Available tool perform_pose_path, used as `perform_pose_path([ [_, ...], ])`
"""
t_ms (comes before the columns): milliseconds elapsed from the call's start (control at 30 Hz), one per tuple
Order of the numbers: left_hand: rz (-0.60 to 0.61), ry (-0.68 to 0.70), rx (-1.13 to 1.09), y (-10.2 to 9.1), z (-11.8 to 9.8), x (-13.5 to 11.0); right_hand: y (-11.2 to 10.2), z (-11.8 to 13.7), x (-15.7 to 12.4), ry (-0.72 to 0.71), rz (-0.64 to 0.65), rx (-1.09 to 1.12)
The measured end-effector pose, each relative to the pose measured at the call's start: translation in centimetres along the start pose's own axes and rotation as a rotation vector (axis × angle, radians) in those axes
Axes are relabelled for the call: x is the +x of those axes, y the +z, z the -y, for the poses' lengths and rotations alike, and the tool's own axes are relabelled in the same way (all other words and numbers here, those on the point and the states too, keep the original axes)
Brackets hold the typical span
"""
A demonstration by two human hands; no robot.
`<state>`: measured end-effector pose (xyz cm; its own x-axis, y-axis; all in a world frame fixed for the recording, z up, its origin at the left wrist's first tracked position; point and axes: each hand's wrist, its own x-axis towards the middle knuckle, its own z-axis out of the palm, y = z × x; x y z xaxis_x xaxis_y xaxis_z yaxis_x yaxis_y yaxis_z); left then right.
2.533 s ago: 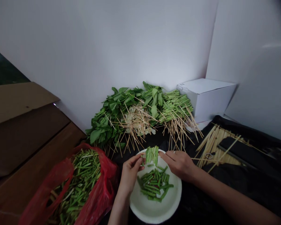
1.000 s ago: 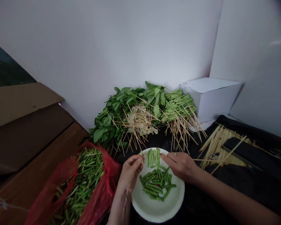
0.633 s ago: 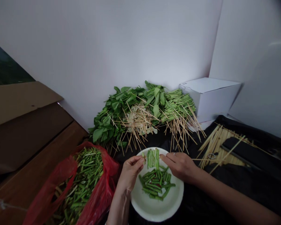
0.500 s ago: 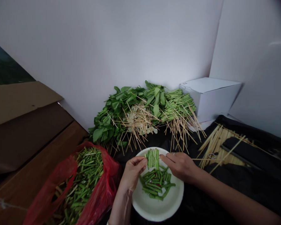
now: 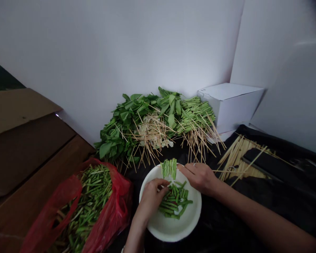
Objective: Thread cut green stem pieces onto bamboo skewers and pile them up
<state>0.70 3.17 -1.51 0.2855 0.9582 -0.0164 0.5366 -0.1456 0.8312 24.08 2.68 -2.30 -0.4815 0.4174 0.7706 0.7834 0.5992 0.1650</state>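
My right hand (image 5: 201, 177) is closed on a thin wooden skewer (image 5: 226, 171), whose free end sticks out to the right. Cut green bean pieces (image 5: 169, 168) sit threaded side by side at its left end, over the far rim of a white bowl (image 5: 171, 233). Inside the bowl lies a small heap of loose green bean pieces (image 5: 175, 203). My left hand (image 5: 154, 196) is down at this heap, thumb and forefinger closing on a bean piece, which the fingers partly hide.
A red plastic bag (image 5: 118, 200) of cut beans stands at left. Behind lie leafy greens (image 5: 126, 112), skewered white vegetable (image 5: 152, 130) and skewered beans (image 5: 196, 114). A white box (image 5: 231, 102), bare skewers (image 5: 231, 151) and a dark phone-like slab (image 5: 258, 163) are at right.
My left hand has left the skewer's tip and come down into the bowl's loose beans. The right hand still holds the loaded skewer. The whole view has shifted slightly.
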Motion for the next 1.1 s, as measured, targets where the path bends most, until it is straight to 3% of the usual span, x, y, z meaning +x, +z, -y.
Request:
perform_pose_path([
  [100,0.076,0.107,0.105,0.8,-0.9,-0.6,0.0,0.1,0.1,0.003,-0.009,0.009],
  [233,0.286,0.235,0.244,1.5,-1.9,-1.4,0.0,0.1,0.2,0.007,-0.014,-0.006],
  [300,0.215,0.217,0.254,1.4,-1.6,-1.1,0.0,0.1,0.2,0.005,-0.014,-0.012],
  [400,-0.061,0.180,0.202,0.8,-0.8,-0.2,-0.1,0.2,0.3,0.007,-0.019,0.006],
  [467,-0.108,0.191,0.180,0.6,-0.6,0.1,-0.1,0.2,0.4,0.008,-0.022,0.017],
  [533,-0.049,0.178,0.202,0.9,-0.9,-0.1,-0.2,0.3,0.4,0.010,-0.016,0.020],
  [667,0.197,0.180,0.289,2.5,-2.5,-1.5,0.0,0.3,0.3,0.018,-0.019,0.014],
  [833,0.246,0.205,0.413,3.5,-3.4,-2.1,0.4,0.3,0.0,0.028,-0.037,0.018],
  [933,0.247,0.176,0.304,3.0,-2.7,-2.0,0.3,0.2,0.1,0.046,-0.030,0.028],
  [1100,0.163,0.014,-0.161,0.7,-0.8,-1.1,-0.2,-0.1,0.4,0.118,-0.057,0.073],
])
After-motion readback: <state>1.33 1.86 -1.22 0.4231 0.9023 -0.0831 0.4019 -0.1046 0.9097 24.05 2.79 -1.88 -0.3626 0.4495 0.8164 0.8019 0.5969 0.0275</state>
